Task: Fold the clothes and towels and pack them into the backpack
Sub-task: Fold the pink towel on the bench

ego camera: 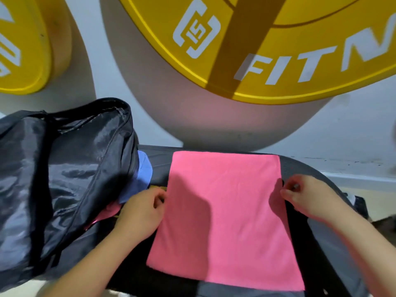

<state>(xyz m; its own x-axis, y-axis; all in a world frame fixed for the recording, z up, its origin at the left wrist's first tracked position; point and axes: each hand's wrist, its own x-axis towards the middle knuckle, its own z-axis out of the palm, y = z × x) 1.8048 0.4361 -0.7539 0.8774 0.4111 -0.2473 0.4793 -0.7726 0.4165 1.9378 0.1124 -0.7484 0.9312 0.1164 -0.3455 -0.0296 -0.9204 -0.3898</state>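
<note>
On the dark padded bench top point(304, 168) a rectangular, soft pink towel point(222, 211) lies spread flat, long side running away from the person, near edge close to the bench's front edge. Left hand point(141, 213) sits at the pink towel's left edge about halfway up, fingers point(159, 199) curled and pinching that edge. Right hand point(306, 196) is at the opposite right edge at roughly the same height, fingers point(286, 190) curled in and pinching the edge too, though motion blur makes the exact grip hard to read. Both forearms come in from the bottom corners. Left of the towel a shiny black nylon backpack point(64, 168) lies on its side, zip open, its mouth toward the towel, apart from it. A folded light blue cloth point(142, 174) pokes out just beside the backpack's opening, between backpack and towel, and a bit of another pink fabric point(111, 209) shows below it, touching the left wrist area. Behind the bench a white wall point(342, 136) carries a big round yellow weight plate point(278, 61) with white lettering "FITN" cut off at the frame edge; a second yellow plate point(23, 50) is at upper left.
</note>
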